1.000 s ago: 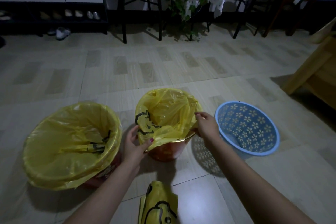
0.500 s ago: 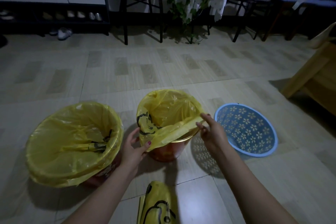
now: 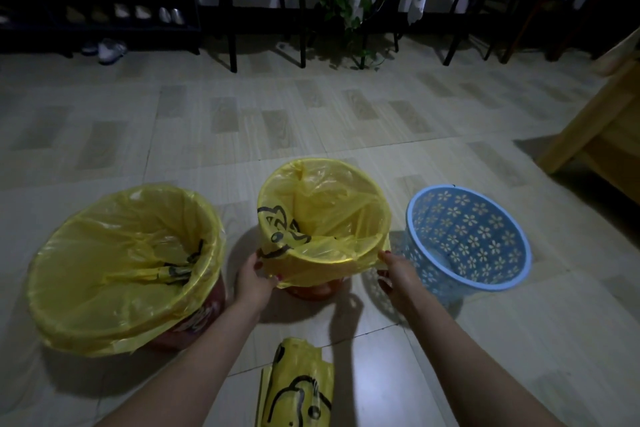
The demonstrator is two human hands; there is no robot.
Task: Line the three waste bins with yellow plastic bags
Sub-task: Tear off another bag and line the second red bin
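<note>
Middle bin [image 3: 313, 289] stands upright, mouth up; left hand [image 3: 254, 279] at 8 o'clock and right hand [image 3: 398, 274] at 4 pinch its yellow bag [image 3: 325, 218].

One head-worn wide-angle view only, looking forward and steeply down from above the pale tiled floor [image 3: 346, 121]. Both bare forearms enter from the bottom edge, close under the lens. Far wall and dark-legged chair [image 3: 263, 3] sit along the top, lines bowed toward the edges.
</note>
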